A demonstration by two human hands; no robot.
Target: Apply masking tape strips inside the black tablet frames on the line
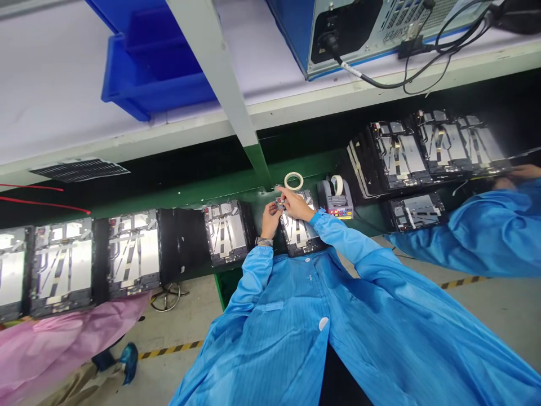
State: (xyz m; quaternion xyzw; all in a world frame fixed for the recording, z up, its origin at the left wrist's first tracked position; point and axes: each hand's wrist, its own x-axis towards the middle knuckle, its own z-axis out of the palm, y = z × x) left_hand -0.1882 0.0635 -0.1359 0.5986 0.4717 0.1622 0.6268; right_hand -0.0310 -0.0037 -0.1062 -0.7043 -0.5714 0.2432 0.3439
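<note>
In front of me on the green bench lies a flat electronic device panel point(296, 230) with silver plates and dark strips. At its upper left corner my left hand point(270, 219) pinches a small part point(279, 202) whose kind I cannot make out. My right hand point(297, 205) reaches over the panel from the right, with its fingers closed at the same small part. Just beyond my hands lies a roll of cream tape point(293, 181). A grey tape dispenser point(336, 198) with a lit red display stands to the right of the panel.
Stacks of similar panels point(226, 232) stand to the left, and more stacks point(399, 153) to the right. A co-worker's blue sleeve point(477, 231) reaches in at right, a pink sleeve point(84, 327) at lower left. A shelf point(177, 132) with a blue bin point(156, 84) and computer case overhangs the bench.
</note>
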